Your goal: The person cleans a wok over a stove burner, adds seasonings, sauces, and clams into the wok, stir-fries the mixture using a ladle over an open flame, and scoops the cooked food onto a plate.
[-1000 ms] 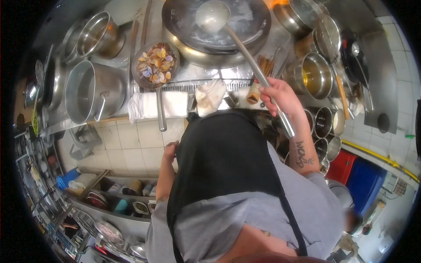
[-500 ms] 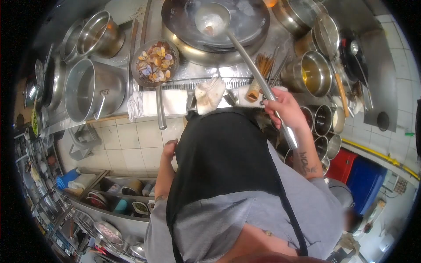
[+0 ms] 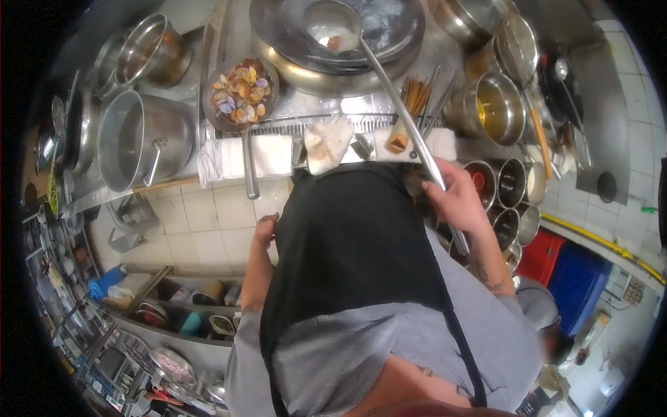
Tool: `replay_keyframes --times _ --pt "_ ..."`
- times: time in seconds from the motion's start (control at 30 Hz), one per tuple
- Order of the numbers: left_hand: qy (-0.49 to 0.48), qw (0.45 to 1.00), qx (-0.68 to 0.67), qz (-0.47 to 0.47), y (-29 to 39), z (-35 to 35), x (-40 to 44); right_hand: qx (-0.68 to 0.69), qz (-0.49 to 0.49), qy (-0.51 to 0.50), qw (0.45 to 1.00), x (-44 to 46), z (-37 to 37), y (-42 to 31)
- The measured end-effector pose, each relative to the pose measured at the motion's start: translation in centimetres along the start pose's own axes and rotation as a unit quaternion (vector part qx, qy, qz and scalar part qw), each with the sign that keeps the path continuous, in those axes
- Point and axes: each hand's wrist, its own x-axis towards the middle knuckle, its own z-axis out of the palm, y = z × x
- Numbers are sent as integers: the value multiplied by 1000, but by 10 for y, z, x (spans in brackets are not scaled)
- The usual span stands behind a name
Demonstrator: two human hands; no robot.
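In the head view my right hand (image 3: 459, 197) is closed around the lower handle of a long metal ladle (image 3: 394, 97). The ladle's bowl rests in or just above a dark wok (image 3: 406, 31), with some cloudy liquid and a small brownish bit in it. My left hand (image 3: 266, 228) hangs low beside my black apron (image 3: 351, 243); its fingers are mostly hidden against the cloth. Left of the wok, a long-handled perforated strainer (image 3: 274, 94) holds a heap of clams (image 3: 241, 94).
A large steel pot (image 3: 125, 142) stands at the left. A crumpled cloth (image 3: 328, 144) and a bamboo whisk (image 3: 415, 97) lie along the front edge. Pots, including one of yellow liquid (image 3: 492, 115), and seasoning tubs (image 3: 512, 182) line the right. Behind me is a counter of containers (image 3: 208, 295).
My right hand has come slightly lower along the handle, and the ladle's bowl has shifted a little within the wok. The whole view has slid slightly left. My left hand stays beside the apron.
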Motion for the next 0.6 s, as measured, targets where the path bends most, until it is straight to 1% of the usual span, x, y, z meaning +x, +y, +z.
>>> replay_keyframes --times 0.03,0.1,0.13,0.2,0.23,0.27,0.4,0.5,0.6 --pt "0 1000 7 1 1 0 1 -35 -33 6 999 -3 1 4" --pt "-2 998 -44 -36 4 -1 4 -105 -100 17 989 -8 3 16" --pt "0 997 -63 -43 5 -1 5 -96 -116 31 988 -9 7 19" --pt "4 993 -102 -58 4 0 6 -118 -103 24 987 -15 9 14" --pt "1 994 -98 -54 2 -2 6 -128 -97 21 987 -18 10 11" --pt "-2 994 -93 -49 0 -3 7 -96 -102 30 990 -19 13 18" --pt "17 996 -68 -54 5 -3 0 -89 -90 18 992 -22 16 9" --pt "-1 996 -77 -37 -1 -7 1 -70 -86 11 994 -22 15 9" --pt "0 997 -76 -24 0 -7 -2 -47 -78 -1 996 -22 14 9"
